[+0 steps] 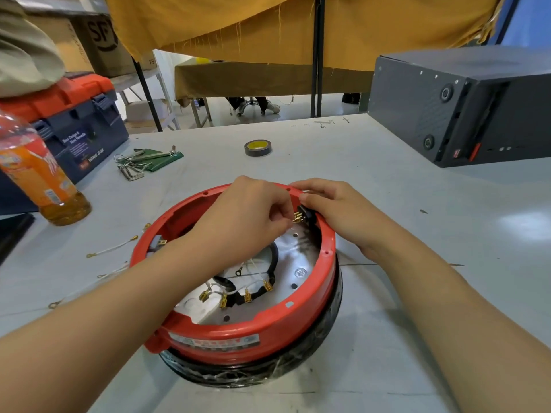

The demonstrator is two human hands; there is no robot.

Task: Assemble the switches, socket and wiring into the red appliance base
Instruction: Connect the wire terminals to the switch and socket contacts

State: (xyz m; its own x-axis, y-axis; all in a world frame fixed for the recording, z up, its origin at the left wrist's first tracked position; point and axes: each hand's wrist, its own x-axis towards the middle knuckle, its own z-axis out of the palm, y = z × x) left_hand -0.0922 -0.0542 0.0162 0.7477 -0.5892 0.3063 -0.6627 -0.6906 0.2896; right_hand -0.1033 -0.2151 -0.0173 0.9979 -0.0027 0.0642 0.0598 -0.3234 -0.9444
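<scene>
A single head-worn wide-angle camera looked forward and down from just above the table [387, 180], close over the red base [298, 320], with both forearms running in from the bottom corners. Its upper edge reached across the room to a draped table [268, 79]. No second view existed.

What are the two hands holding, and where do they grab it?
Both hold the black socket at the red base's far rim. The left hand pinches its brass pins; the right hand grips its body against the rim.
</scene>
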